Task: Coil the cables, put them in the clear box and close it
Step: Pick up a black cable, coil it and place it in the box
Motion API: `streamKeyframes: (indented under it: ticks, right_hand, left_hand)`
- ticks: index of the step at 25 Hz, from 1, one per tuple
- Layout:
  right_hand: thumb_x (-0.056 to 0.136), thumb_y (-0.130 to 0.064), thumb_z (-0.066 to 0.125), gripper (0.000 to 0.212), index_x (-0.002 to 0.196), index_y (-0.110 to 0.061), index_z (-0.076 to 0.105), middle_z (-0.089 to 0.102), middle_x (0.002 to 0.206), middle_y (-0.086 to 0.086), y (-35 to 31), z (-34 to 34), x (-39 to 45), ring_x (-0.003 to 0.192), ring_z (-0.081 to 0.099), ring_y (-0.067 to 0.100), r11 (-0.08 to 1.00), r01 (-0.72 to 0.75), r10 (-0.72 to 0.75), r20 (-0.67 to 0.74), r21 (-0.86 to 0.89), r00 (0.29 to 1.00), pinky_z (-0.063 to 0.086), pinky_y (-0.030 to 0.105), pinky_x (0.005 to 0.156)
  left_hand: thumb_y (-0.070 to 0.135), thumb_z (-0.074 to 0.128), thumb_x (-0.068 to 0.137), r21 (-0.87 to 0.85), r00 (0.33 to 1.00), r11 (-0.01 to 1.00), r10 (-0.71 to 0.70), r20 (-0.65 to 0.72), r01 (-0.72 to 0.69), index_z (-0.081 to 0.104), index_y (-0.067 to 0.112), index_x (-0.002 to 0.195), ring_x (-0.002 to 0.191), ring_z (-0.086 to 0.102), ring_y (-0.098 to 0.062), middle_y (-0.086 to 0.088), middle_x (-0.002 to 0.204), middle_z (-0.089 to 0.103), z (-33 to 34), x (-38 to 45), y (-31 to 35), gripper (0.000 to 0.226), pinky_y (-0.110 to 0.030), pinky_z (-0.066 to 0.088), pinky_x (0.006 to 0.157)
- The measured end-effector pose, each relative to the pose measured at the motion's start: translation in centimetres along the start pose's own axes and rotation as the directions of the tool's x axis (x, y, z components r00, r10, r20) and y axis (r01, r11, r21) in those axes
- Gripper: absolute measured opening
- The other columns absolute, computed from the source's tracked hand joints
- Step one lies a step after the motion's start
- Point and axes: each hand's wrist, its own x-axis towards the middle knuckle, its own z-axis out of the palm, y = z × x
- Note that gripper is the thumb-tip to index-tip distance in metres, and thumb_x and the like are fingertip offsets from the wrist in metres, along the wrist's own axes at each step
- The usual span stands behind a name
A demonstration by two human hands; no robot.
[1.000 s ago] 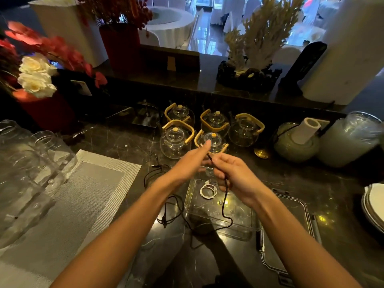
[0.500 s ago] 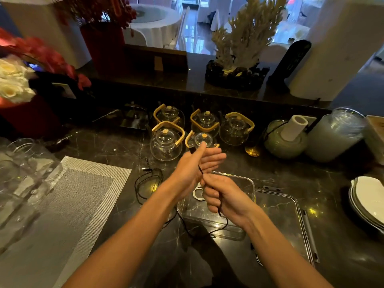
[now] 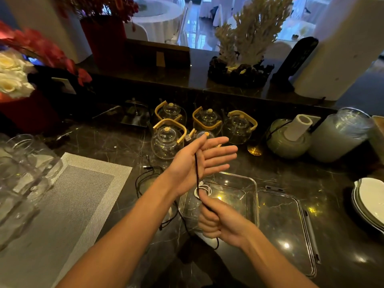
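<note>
My left hand is raised over the counter with straight, spread fingers. A black cable runs down across its palm, and the thumb pins the plug end near the top. My right hand grips the same cable in a fist below, and the strand between the hands is taut. The rest of it hangs under the fist onto the counter. The clear box stands open beneath my hands with a coiled white cable inside. Its lid lies to the right. Another black cable lies loose to the left.
Several glass teapots with yellow handles stand behind the box. A grey placemat and glass jars are on the left. A green pot, a frosted jar, stacked plates and a pen are on the right.
My left hand has spread its fingers straight. My right hand has slid down the black cable toward me, stretching it across the left palm.
</note>
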Motion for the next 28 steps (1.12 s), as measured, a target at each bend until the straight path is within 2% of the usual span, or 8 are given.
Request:
streamKeyframes:
  ticks: [3, 6, 9, 12, 18, 23, 26, 28]
  right_hand:
    - [0.104, -0.052, 0.047, 0.067, 0.050, -0.016, 0.030, 0.016, 0.046, -0.002, 0.0, -0.2, 0.0, 0.040, 0.014, 0.010, 0.994, -0.054, 0.043, 0.117, 0.094, 0.992, 0.010, 0.022, 0.040]
    - [0.098, -0.043, 0.062, 0.050, 0.063, -0.015, 0.039, 0.022, 0.056, -0.002, 0.5, -1.6, 0.4, 0.048, 0.020, 0.010, 0.996, 0.003, -0.006, 0.035, 0.086, 0.999, 0.023, 0.021, 0.042]
    - [0.085, -0.029, 0.078, 0.037, 0.070, -0.013, 0.048, 0.033, 0.062, -0.001, -0.4, -4.4, 0.0, 0.056, 0.026, 0.013, 0.996, 0.029, -0.030, 0.010, 0.084, 0.999, 0.037, 0.027, 0.055]
    - [0.089, -0.031, 0.073, 0.034, 0.081, -0.008, 0.050, 0.036, 0.058, -0.003, -2.6, -6.7, -0.9, 0.053, 0.033, 0.012, 0.989, -0.036, 0.049, 0.089, -0.141, 0.995, 0.034, 0.027, 0.057]
    - [0.097, -0.037, 0.059, 0.033, 0.070, -0.018, 0.055, 0.030, 0.056, -0.008, -8.5, -5.0, -0.3, 0.043, 0.025, 0.005, 0.980, -0.116, 0.068, -0.275, -0.162, 0.959, 0.023, 0.017, 0.040]
    - [0.102, -0.023, 0.051, 0.026, 0.088, -0.006, 0.065, 0.041, 0.063, -0.002, -10.2, -1.3, -1.4, 0.051, 0.032, 0.009, 0.950, -0.015, -0.099, -0.347, -0.310, 0.933, 0.030, 0.020, 0.044]
    - [0.104, -0.017, 0.049, 0.023, 0.103, -0.001, 0.065, 0.046, 0.064, 0.002, -8.8, 1.5, -2.0, 0.051, 0.044, 0.010, 0.916, 0.072, -0.195, -0.282, -0.394, 0.940, 0.044, 0.024, 0.049]
    - [0.106, -0.020, 0.049, 0.030, 0.100, 0.005, 0.065, 0.052, 0.063, 0.002, -6.9, 2.7, -2.0, 0.049, 0.048, 0.010, 0.895, 0.108, -0.237, -0.256, -0.432, 0.937, 0.052, 0.029, 0.052]
  left_hand:
    - [0.036, 0.029, 0.109, -0.093, 0.999, 0.995, 0.036, 0.002, -0.035, 0.052, -0.002, 0.139, 0.125, 0.062, -0.035, -0.026, 0.136, 0.061, -0.3, 0.3, -0.2, 0.054, -0.040, 0.054, 0.101]
    - [0.036, 0.030, 0.108, -0.209, 0.999, 0.978, -0.011, 0.043, 0.020, 0.056, -0.003, 0.135, 0.116, 0.068, -0.033, -0.027, 0.132, 0.063, -0.1, -0.2, -0.1, 0.054, -0.037, 0.058, 0.095]
    - [0.040, 0.028, 0.108, -0.070, 0.990, 0.990, -0.113, 0.082, 0.119, 0.062, 0.000, 0.131, 0.107, 0.072, -0.031, -0.024, 0.120, 0.071, -0.2, -1.7, -0.1, 0.058, -0.035, 0.061, 0.087]
    - [0.041, 0.027, 0.108, 0.014, 0.941, 0.960, -0.277, 0.194, 0.279, 0.060, 0.000, 0.135, 0.096, 0.076, -0.029, -0.022, 0.106, 0.076, -1.2, -3.5, -0.2, 0.059, -0.033, 0.063, 0.078]
    - [0.047, 0.036, 0.104, 0.275, 0.840, 0.816, -0.540, 0.050, 0.509, 0.063, -0.005, 0.128, 0.087, 0.077, -0.028, -0.024, 0.101, 0.075, -2.1, -3.2, -4.1, 0.063, -0.028, 0.063, 0.067]
    - [0.054, 0.030, 0.104, 0.050, 0.878, 0.878, -0.472, -0.074, 0.476, 0.065, -0.006, 0.123, 0.097, 0.075, -0.033, -0.027, 0.112, 0.072, -3.3, -1.5, -5.3, 0.072, -0.036, 0.061, 0.084]
    - [0.051, 0.031, 0.105, -0.046, 0.922, 0.926, -0.379, -0.081, 0.376, 0.075, 0.004, 0.087, 0.073, 0.076, -0.025, -0.016, 0.079, 0.075, -2.5, -1.0, -5.0, 0.067, -0.034, 0.063, 0.072]
    - [0.048, 0.031, 0.106, -0.108, 0.943, 0.945, -0.318, -0.095, 0.307, 0.074, 0.000, 0.097, 0.074, 0.075, -0.025, -0.017, 0.080, 0.075, -1.9, -0.3, -4.4, 0.064, -0.032, 0.061, 0.071]
